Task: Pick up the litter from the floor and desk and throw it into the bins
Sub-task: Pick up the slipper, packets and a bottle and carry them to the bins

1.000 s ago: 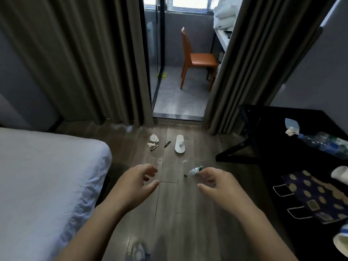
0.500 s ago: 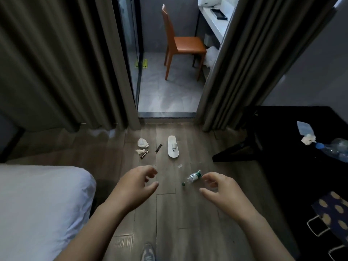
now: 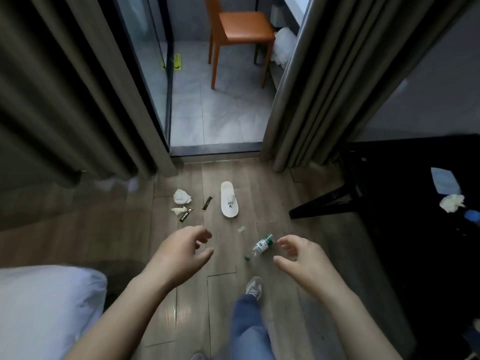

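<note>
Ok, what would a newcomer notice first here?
The left hand and right hand hang open and empty over the wooden floor. A small plastic bottle lies near the right hand, with a white slipper and crumpled tissues farther on. An orange chair stands beyond the doorway.

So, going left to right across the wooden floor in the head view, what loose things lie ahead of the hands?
A crumpled tissue → dark stick packet → white slipper → green cap → plastic bottle.
</note>
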